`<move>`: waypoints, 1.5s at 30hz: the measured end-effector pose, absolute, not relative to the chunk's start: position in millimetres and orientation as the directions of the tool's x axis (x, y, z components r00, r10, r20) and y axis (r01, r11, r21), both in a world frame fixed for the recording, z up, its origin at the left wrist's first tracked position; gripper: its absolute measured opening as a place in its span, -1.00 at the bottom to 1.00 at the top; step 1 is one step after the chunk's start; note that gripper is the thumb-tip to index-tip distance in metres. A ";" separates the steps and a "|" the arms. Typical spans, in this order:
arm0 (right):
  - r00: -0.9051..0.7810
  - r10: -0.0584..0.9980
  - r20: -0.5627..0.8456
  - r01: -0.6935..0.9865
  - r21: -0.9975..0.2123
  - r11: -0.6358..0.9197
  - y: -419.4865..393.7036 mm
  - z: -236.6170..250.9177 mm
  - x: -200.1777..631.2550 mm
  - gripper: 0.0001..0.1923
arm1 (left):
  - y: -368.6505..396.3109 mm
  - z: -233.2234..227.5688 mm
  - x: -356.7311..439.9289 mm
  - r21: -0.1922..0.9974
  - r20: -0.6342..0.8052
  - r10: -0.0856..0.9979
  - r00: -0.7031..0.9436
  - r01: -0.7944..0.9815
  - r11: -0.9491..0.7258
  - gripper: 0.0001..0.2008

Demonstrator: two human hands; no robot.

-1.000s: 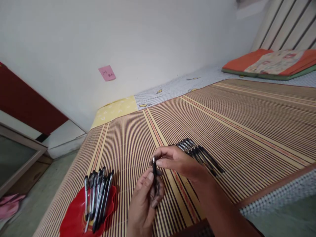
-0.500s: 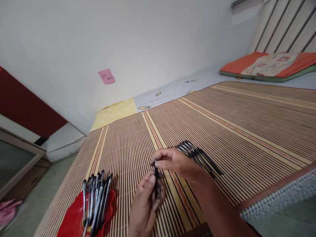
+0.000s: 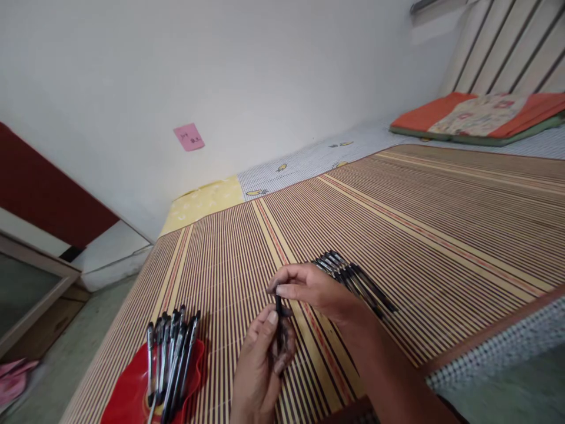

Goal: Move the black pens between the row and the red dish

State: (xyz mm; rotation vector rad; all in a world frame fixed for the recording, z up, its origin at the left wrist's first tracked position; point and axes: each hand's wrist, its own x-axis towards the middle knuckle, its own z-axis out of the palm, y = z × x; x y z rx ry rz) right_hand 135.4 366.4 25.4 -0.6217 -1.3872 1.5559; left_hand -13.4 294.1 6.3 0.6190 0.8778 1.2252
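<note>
A black pen (image 3: 278, 307) stands nearly upright in my left hand (image 3: 259, 356), whose thumb and fingers are wrapped round its lower part. At the upper end of the pen, my right hand (image 3: 311, 290) has its thumb and index finger closed about the tip; the fingers partly hide that end. Dark smudges mark several fingertips. To the right, partly behind my right forearm, several black pens (image 3: 353, 277) lie side by side. Several clear-barrelled pens with black ends (image 3: 176, 353) rest in a red dish (image 3: 128, 383) at the lower left.
A striped bamboo mat (image 3: 379, 235) covers the bed. A folded orange and floral quilt (image 3: 481, 115) lies at the far right. On the white wall is a pink note (image 3: 189, 136). The bed's edge runs along the lower right.
Both hands keep nearly the same hold on the pen. The small bright point at its upper end is less visible now between my right fingers. The view has shifted very slightly.
</note>
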 end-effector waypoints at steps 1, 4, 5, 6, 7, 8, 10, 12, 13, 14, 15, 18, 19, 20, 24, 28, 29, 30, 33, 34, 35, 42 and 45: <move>-0.437 0.879 0.191 -0.303 -0.951 0.056 366.8 24.4 134.8 -0.83 | 294.1 6.5 -13.2 0.811 -0.229 0.968 0.102 -0.529 0.248 -0.63; -0.426 0.889 0.166 -0.297 -0.954 0.035 366.9 24.4 134.6 -0.81 | 293.5 6.9 -13.1 0.813 -0.230 0.967 0.108 -0.524 0.252 -0.64; -0.426 0.889 0.167 -0.295 -0.955 0.037 366.5 25.3 135.1 -0.82 | 293.2 6.9 -13.2 0.812 -0.234 0.966 0.108 -0.525 0.255 -0.65; -0.428 0.888 0.171 -0.294 -0.955 0.042 366.1 26.3 135.9 -0.82 | 293.1 6.7 -13.3 0.810 -0.238 0.965 0.108 -0.526 0.259 -0.65; -0.434 0.883 0.177 -0.294 -0.955 0.047 365.6 27.4 136.7 -0.81 | 293.0 6.4 -13.3 0.808 -0.240 0.965 0.107 -0.528 0.260 -0.66; -0.442 0.878 0.183 -0.293 -0.955 0.052 365.2 28.3 137.4 -0.81 | 293.0 6.2 -13.2 0.808 -0.240 0.965 0.107 -0.530 0.259 -0.66; -0.448 0.874 0.188 -0.288 -0.956 0.059 365.1 28.9 137.8 -0.82 | 293.2 5.9 -13.0 0.807 -0.232 0.967 0.109 -0.533 0.254 -0.67; -0.435 0.882 0.180 -0.280 -0.958 0.057 365.8 27.8 137.0 -0.84 | 293.6 5.7 -12.7 0.808 -0.224 0.968 0.115 -0.533 0.251 -0.68; -0.424 0.890 0.169 -0.275 -0.960 0.051 366.4 26.8 136.2 -0.84 | 293.9 5.7 -12.5 0.808 -0.222 0.968 0.118 -0.533 0.251 -0.68; -0.413 0.897 0.156 -0.271 -0.962 0.042 367.0 25.8 135.5 -0.81 | 294.1 5.5 -12.5 0.808 -0.222 0.968 0.119 -0.533 0.251 -0.68; -0.406 0.902 0.145 -0.266 -0.963 0.036 367.6 25.1 134.9 -0.78 | 294.4 5.3 -12.4 0.809 -0.223 0.968 0.117 -0.532 0.251 -0.68; -0.401 0.904 0.149 -0.256 -0.966 0.046 368.4 25.1 135.2 -0.73 | 294.8 4.1 -12.4 0.809 -0.231 0.967 0.108 -0.530 0.253 -0.66; -0.407 0.900 0.156 -0.254 -0.966 0.053 368.3 25.9 136.0 -0.74 | 294.8 3.7 -12.3 0.809 -0.232 0.967 0.106 -0.531 0.253 -0.66; -0.417 0.894 0.163 -0.254 -0.966 0.057 368.0 27.0 137.0 -0.76 | 294.7 3.3 -12.2 0.809 -0.233 0.967 0.103 -0.532 0.251 -0.66; -0.466 0.866 0.183 -0.253 -0.965 0.067 366.7 30.5 140.2 -0.82 | 293.9 2.7 -11.3 0.804 -0.221 0.969 0.110 -0.542 0.245 -0.68; -0.455 0.877 0.152 -0.243 -0.969 0.041 367.5 28.3 139.4 -0.88 | 293.7 2.7 -10.5 0.809 -0.194 0.972 0.133 -0.539 0.235 -0.72; -0.445 0.884 0.142 -0.236 -0.971 0.037 367.9 27.4 138.9 -0.87 | 293.8 2.4 -10.4 0.810 -0.193 0.972 0.132 -0.537 0.234 -0.72; -0.435 0.890 0.137 -0.225 -0.973 0.040 368.2 26.8 138.5 -0.85 | 293.9 2.0 -10.5 0.811 -0.195 0.972 0.131 -0.535 0.235 -0.72; -0.417 0.897 0.147 -0.205 -0.977 0.065 368.6 27.0 138.5 -0.81 | 294.5 0.6 -11.1 0.807 -0.205 0.971 0.125 -0.540 0.240 -0.71; -0.425 0.892 0.155 -0.206 -0.976 0.072 368.5 27.7 139.0 -0.81 | 294.8 0.2 -11.3 0.804 -0.205 0.971 0.126 -0.544 0.240 -0.70; -0.435 0.885 0.163 -0.205 -0.976 0.079 368.4 28.5 139.6 -0.81 | 295.0 -0.1 -11.4 0.801 -0.203 0.971 0.128 -0.548 0.240 -0.70; -0.428 0.893 0.142 -0.180 -0.981 0.070 368.0 29.2 140.2 -0.84 | 294.9 0.1 -11.2 0.805 -0.195 0.971 0.141 -0.542 0.241 -0.72; -0.419 0.897 0.143 -0.193 -0.979 0.066 367.0 31.2 139.9 -0.80 | 294.5 0.5 -11.4 0.808 -0.195 0.970 0.144 -0.537 0.242 -0.71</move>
